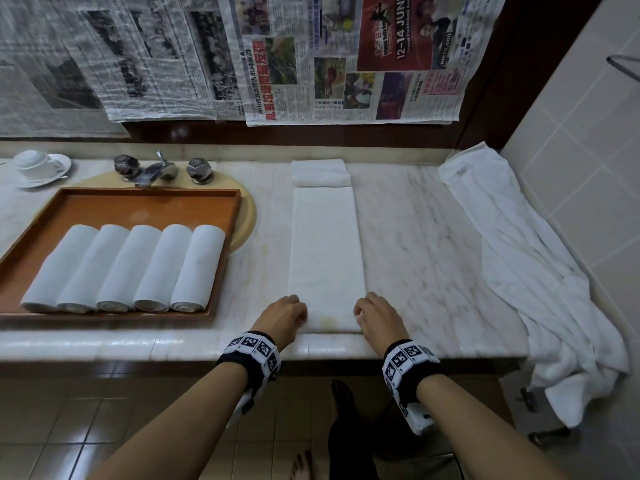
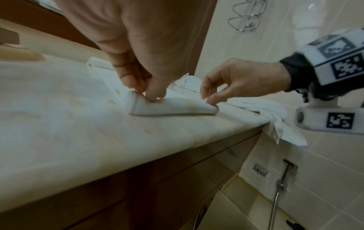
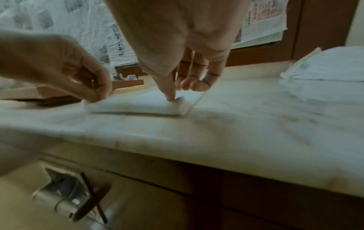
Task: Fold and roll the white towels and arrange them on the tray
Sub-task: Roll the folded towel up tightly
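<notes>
I see the left hand and right hand each pinching a near corner of the folded towel on the counter; five rolls sit in the tray.

Matt white cloth: a towel folded into a long strip lies on a glossy, veined marble counter, its near end under the left hand and right hand. Left of the hands, five cloth rolls sit in a smooth brown wooden tray; beyond it, shiny metal taps. Crinkled newspaper hangs beyond.
</notes>
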`<state>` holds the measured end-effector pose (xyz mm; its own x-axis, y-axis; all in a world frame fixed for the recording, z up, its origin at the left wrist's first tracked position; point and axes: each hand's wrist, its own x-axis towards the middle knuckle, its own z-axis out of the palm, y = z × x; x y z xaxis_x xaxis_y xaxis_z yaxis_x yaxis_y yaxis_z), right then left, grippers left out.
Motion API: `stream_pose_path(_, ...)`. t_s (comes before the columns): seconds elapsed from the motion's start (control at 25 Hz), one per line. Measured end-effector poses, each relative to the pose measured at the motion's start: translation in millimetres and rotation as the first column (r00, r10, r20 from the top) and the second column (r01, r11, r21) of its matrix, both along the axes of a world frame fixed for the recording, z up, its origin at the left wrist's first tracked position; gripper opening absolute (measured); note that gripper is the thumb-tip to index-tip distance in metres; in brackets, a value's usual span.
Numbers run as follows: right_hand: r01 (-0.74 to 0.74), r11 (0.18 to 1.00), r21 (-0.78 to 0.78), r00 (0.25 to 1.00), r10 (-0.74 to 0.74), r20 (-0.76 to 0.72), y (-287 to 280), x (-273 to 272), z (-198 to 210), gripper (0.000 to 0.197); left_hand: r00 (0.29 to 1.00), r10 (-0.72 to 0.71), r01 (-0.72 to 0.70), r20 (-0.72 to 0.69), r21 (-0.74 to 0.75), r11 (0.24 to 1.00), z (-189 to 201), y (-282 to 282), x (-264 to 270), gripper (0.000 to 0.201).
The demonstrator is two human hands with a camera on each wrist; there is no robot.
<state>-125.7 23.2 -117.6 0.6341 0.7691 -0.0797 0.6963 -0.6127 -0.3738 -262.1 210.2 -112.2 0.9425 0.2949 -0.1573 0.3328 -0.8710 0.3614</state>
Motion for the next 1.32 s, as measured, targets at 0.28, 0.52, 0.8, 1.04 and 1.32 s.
stream_pose_path(0.28, -0.161, 0.987, 0.027, 0.985, 0.158, 0.073, -6, -12, -1, 0.026, 1.000, 0.004, -0.004, 0.013, 0.031, 1.000, -5, -11, -8, 0.027)
stream_pose_path(0.52, -0.113, 0.986, -0.125, 0.982, 0.130, 0.135, 1, 0, 14, 0.017, 0.993, -0.058, 0.080, -0.101, 0.235, 0.969, 4, -4, 1, 0.031)
stream_pose_path(0.8, -0.020, 0.990, -0.137, 0.993, 0.004, -0.118, -4, 11, 16, 0.012, 0.990, -0.007, 0.017, -0.138, 0.072, 0.997, 6, 11, -4, 0.027)
stream_pose_path(1.04, 0.074, 0.990, -0.121, 0.988, -0.089, -0.126, 1, 13, 15, 0.005, 0.985, 0.112, -0.111, -0.131, 0.015, 0.994, 7, 13, 6, 0.019)
stream_pose_path(1.32, -0.069, 0.998, -0.003, 0.997, 0.069, 0.020, 15, 2, 2, 0.014, 0.982, 0.186, -0.185, 0.046, -0.011, 0.983, 0, -7, 12, 0.011)
